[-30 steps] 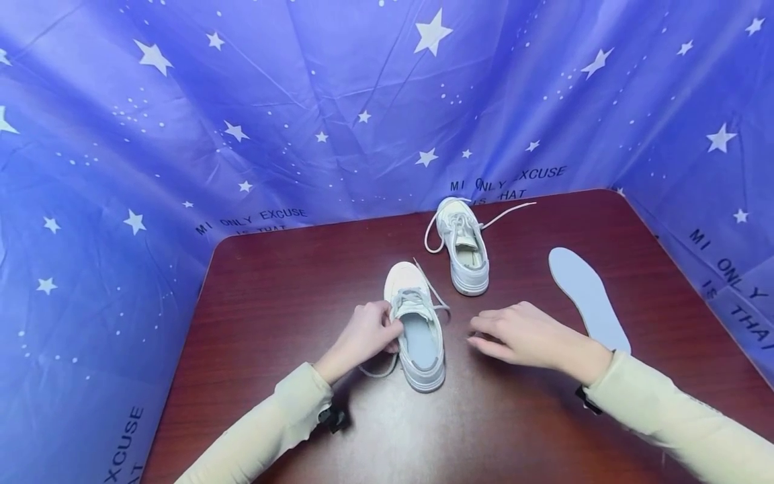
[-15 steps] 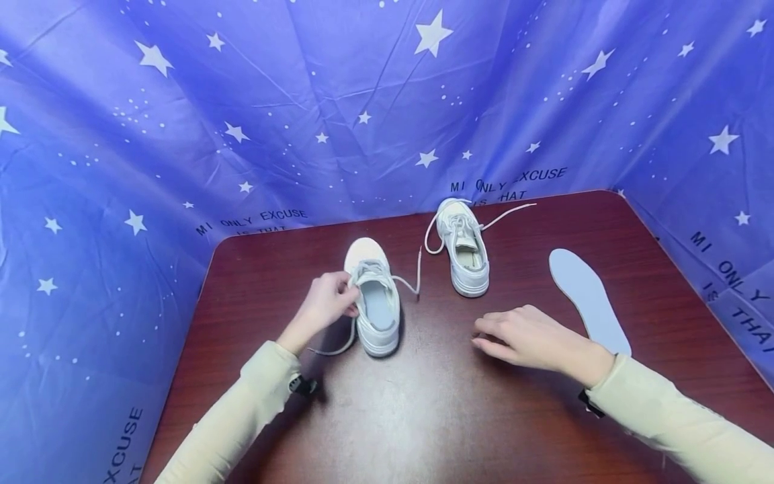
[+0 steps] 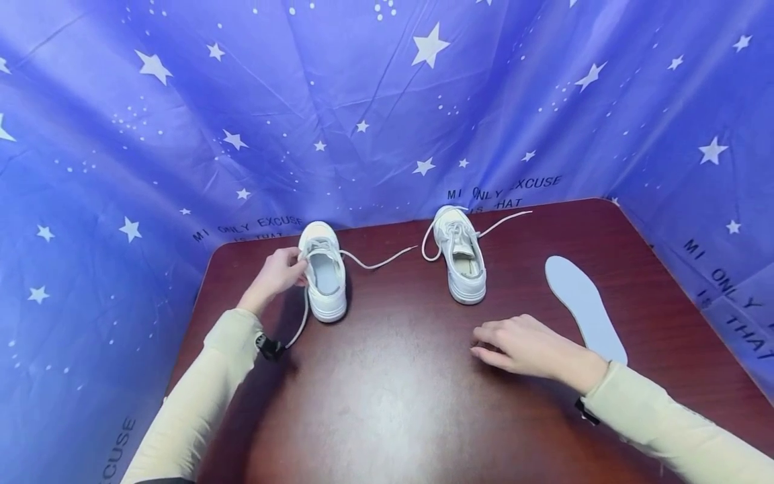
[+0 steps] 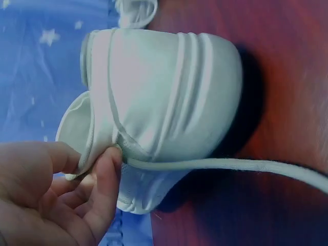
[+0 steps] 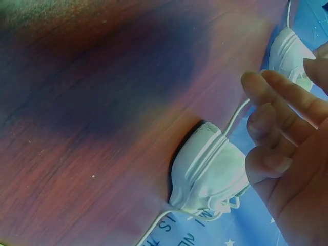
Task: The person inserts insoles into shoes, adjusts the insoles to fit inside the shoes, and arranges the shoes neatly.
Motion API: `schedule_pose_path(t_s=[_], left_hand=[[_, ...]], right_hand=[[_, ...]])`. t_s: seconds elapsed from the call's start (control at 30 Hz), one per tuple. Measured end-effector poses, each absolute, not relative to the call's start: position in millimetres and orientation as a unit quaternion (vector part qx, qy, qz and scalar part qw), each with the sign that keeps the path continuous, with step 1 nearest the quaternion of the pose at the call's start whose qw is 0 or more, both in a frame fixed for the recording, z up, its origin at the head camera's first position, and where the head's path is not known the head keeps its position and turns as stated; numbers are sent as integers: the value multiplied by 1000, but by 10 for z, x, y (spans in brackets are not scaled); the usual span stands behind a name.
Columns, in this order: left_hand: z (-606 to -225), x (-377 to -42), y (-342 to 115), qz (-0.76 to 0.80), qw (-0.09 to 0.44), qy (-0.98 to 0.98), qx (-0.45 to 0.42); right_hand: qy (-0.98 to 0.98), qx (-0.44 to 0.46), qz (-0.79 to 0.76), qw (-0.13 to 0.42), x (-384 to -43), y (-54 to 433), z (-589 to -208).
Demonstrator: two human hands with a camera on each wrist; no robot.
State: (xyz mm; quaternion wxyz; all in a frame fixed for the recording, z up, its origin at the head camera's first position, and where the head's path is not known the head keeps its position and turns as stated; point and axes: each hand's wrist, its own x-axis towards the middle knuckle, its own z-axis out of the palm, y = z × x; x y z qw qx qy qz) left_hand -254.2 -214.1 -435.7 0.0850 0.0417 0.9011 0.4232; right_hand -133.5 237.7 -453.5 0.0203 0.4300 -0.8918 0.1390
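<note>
My left hand [image 3: 277,274] pinches the left side of the collar of a white lace-up sneaker [image 3: 328,308] at the back left of the table. A light grey insole [image 3: 326,275] lies inside that sneaker. In the left wrist view, thumb and fingers grip the collar edge, and a loose lace [image 4: 220,164] trails from beside the fingertips. My right hand [image 3: 525,346] hovers over the table with loosely bent fingers and holds nothing. Nearest to it are a second white sneaker [image 3: 467,290], with no grey insole visible inside, and a loose pale grey insole [image 3: 582,296] at the right.
The dark red wooden table [image 3: 375,396] has rounded back corners. A blue curtain [image 3: 363,87] with white stars hangs behind it and at both sides. Loose laces [image 3: 381,263] stretch over the tabletop near both sneakers.
My left hand has moved the gripped sneaker from the middle of the table to the back left, its laces dragging along. The right hand, second sneaker and loose insole stay about where they were.
</note>
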Motion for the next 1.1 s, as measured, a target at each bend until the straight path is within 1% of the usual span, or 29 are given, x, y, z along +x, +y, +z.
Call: schedule_pose_path(t_s=[0.13,0.3,0.67,0.83,0.97,1.0,1.1], left_hand=[[-4374,-2656,-2320,403,94,910,36],[-4419,-2676,-2449,396,97,913,30],[-4485,-2661,-2516,407,105,907,11],[-4453,-2661,-2524,383,101,918,6],[-4439,-2620,-2492,353,69,933,-1],[-4444,-2597,-2476,342,54,938,-3],[-4476,-2505,-2406,282,-16,959,-2]], right_hand=[[-895,425,137,13,-1324,2376,-4547],[-899,417,135,-2,-1309,2377,-4588],[-896,422,140,3,-1311,2390,-4572],[-895,423,142,0,-1314,2384,-4589],[-896,421,143,-3,-1314,2379,-4591],[-896,421,143,-5,-1313,2378,-4587],[-896,421,143,-7,-1308,2369,-4575]])
